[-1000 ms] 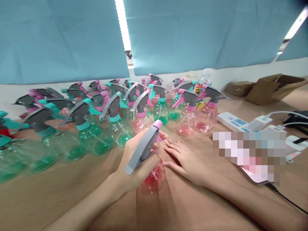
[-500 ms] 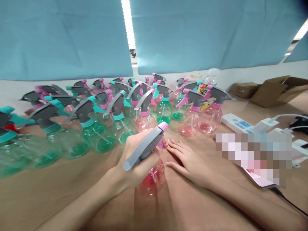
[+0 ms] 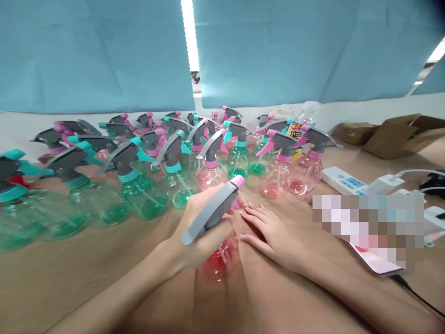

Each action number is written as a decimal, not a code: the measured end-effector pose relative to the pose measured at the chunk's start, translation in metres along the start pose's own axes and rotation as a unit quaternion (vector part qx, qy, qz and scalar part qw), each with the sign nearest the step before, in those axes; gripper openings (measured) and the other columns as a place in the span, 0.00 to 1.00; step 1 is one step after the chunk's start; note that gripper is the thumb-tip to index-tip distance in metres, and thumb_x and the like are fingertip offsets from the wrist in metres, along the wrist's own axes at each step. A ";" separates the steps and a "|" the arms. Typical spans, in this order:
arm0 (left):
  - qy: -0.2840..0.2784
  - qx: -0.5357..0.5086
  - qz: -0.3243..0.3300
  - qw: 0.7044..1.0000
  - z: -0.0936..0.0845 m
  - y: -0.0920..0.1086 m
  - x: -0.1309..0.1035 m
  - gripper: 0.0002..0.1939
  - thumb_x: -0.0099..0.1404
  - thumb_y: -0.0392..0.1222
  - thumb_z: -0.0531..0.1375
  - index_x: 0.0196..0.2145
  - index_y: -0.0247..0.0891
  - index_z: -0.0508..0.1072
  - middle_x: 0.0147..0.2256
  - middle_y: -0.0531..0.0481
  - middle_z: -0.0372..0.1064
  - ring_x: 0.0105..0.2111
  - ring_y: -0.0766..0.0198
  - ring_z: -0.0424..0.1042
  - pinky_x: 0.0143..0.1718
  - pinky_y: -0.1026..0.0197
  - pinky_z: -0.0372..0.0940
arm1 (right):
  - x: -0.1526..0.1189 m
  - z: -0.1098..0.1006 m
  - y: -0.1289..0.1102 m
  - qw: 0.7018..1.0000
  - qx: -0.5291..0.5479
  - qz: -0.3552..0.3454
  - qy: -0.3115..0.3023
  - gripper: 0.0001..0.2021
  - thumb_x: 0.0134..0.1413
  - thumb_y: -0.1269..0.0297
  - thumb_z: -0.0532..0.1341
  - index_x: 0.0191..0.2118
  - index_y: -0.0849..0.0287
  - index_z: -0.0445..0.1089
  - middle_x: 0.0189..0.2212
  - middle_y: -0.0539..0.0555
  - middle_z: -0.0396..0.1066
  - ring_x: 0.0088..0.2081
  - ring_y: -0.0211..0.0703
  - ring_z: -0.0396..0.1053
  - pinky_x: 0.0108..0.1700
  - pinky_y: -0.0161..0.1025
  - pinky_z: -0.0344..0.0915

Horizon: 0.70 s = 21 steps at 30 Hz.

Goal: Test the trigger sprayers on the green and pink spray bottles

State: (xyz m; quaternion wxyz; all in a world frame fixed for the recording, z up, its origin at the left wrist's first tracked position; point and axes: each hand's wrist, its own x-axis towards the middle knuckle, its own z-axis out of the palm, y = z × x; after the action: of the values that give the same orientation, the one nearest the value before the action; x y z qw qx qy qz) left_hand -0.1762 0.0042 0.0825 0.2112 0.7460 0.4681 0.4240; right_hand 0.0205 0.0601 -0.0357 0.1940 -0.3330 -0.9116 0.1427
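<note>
My left hand [image 3: 200, 232] is closed around the neck of a clear red spray bottle [image 3: 219, 262], which stands on the brown table [image 3: 156, 297]. Its grey and pink spray head pokes up above my fist, the nozzle pointing away to the right. Part of the neck and trigger is hidden by my fingers. Just right of the bottle, my right hand [image 3: 269, 232] lies flat on the table with fingers stretched out, holding nothing. Behind my left hand stand a pink-collared bottle [image 3: 211, 178] and a green bottle [image 3: 181, 188].
Several green spray bottles [image 3: 144, 199] line the left, with more crowded behind. Two pink bottles [image 3: 274, 181] stand right of centre. A white power strip [image 3: 339, 178] with chargers, a partly pixelated phone [image 3: 384, 266] and a cardboard box [image 3: 392, 137] occupy the right side.
The whole view has shifted very slightly. My left hand keeps its grip on the red spray bottle, and my right hand still lies flat beside it.
</note>
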 end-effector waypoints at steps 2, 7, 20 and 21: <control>0.009 -0.019 -0.003 1.000 0.002 -0.001 0.000 0.04 0.53 0.36 0.52 0.27 0.40 0.65 0.23 0.56 0.60 0.21 0.67 0.60 0.24 0.62 0.60 | 0.000 -0.001 0.000 1.000 0.002 -0.001 -0.003 0.28 0.63 0.48 0.54 0.61 0.64 0.63 0.63 0.63 0.59 0.65 0.57 0.54 0.65 0.60 0.52; 0.007 -0.067 -0.002 0.998 0.003 -0.001 0.000 0.13 0.54 0.33 0.52 0.36 0.38 0.71 0.28 0.54 0.67 0.28 0.64 0.69 0.33 0.60 0.65 | 0.001 -0.003 -0.001 1.000 -0.004 0.002 -0.016 0.29 0.64 0.48 0.52 0.61 0.65 0.62 0.63 0.64 0.57 0.65 0.57 0.52 0.65 0.59 0.50; -0.002 -0.097 -0.037 0.995 0.003 0.001 0.000 0.15 0.51 0.34 0.52 0.37 0.36 0.71 0.29 0.54 0.65 0.23 0.67 0.59 0.28 0.61 0.59 | 0.000 -0.003 -0.001 1.000 0.016 0.002 0.000 0.28 0.63 0.49 0.55 0.61 0.63 0.63 0.62 0.64 0.59 0.65 0.57 0.54 0.65 0.60 0.51; -0.001 -0.097 -0.038 0.995 0.003 0.001 -0.001 0.13 0.51 0.33 0.52 0.35 0.36 0.71 0.29 0.54 0.65 0.23 0.68 0.59 0.28 0.61 0.59 | 0.000 -0.002 0.000 1.000 0.015 0.002 0.000 0.28 0.63 0.49 0.54 0.61 0.63 0.63 0.63 0.64 0.59 0.65 0.57 0.53 0.65 0.59 0.51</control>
State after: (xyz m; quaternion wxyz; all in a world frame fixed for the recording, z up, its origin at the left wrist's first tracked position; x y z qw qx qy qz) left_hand -0.1733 0.0035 0.0812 0.2987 0.7041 0.4528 0.4582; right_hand 0.0211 0.0604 -0.0334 0.1985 -0.3319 -0.9087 0.1573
